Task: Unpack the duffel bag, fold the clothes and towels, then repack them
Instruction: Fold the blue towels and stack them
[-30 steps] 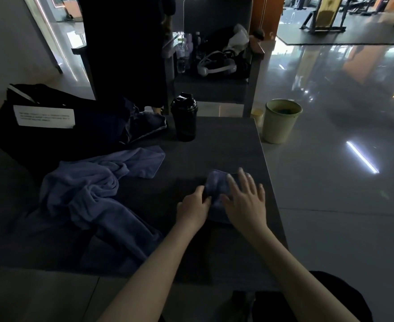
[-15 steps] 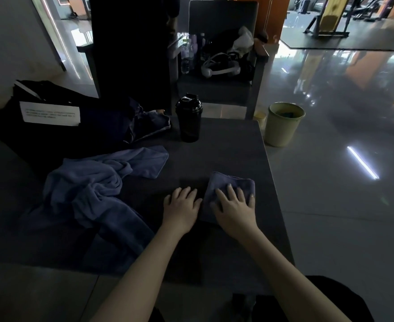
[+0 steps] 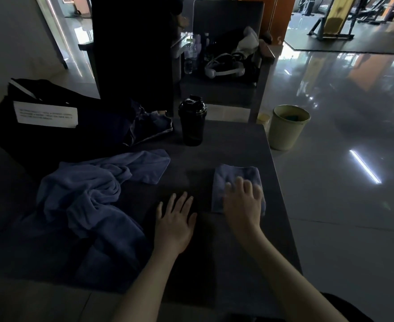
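Now pressing a folded towel point(image 3: 233, 175) flat on the table point(image 3: 226, 147).
Right hand point(image 3: 242, 203) spread open on top, fingers blurred; left hand point(image 3: 175, 219) open on bare tabletop just beside it, gripping nothing. Duffel bag point(image 3: 52, 140) back left, dark clothes point(image 3: 149, 126) at its mouth; bin point(image 3: 286, 133) on floor, something green inside.

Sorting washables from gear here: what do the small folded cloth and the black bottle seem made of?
The folded cloth looks like soft terry, matte and fuzzy, probably a towel. The black bottle looks like hard plastic: smooth, faintly glossy, with a moulded lid.
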The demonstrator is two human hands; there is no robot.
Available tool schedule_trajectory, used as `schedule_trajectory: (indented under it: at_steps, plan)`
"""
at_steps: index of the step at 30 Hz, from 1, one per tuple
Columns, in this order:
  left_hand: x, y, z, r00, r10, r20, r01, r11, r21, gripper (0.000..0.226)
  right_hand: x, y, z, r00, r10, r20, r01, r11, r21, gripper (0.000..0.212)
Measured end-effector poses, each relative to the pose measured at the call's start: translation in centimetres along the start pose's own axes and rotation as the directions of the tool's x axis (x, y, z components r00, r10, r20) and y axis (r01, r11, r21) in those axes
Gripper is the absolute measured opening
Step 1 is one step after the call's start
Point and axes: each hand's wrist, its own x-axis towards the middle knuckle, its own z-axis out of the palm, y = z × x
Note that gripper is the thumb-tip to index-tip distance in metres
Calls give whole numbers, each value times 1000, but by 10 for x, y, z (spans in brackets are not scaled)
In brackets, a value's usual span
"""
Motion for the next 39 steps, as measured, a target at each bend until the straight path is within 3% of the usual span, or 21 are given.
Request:
schedule_trajectory:
  at_steps: [2,5,8,13,26,32,36,39]
  plan:
    - [-1,0,1,1000,2,-10,-2,1000,-7,81,-19,-5,6,999,9,-36,-5,996,89,21]
    - [-2,1,0,1000,-7,1,7,1000,-28,66,-31,4,14,999,-34,6,33,989,145,47]
    - [0,-1,-2,1000,-11,9,12,999,-44,54,-10,12,18,996,-71,50,62,984,164,54]
    - [0,0,-1,1000,-7,-3,7,999,-39,78,36,24,26,972,-113,206,68,975,212,54]
    - [0,-2,-2,1000,-5,-12,5,998,-55,78,75,26,45,970,-131,205,94,979,179,60]
    - [0,-1,-5,1000,-3,24,4,999,-37,79,77,21,30,945,-123,303,63,978,200,59]
    - [-2,-2,-9,998,23,51,-22,1000,-18,79,42,6,17,978,-136,160,78,943,325,50]
    - [2,-7,-14,993,40,113,-24,991,-134,57,8,-6,10,978,-140,157,59,900,432,57]
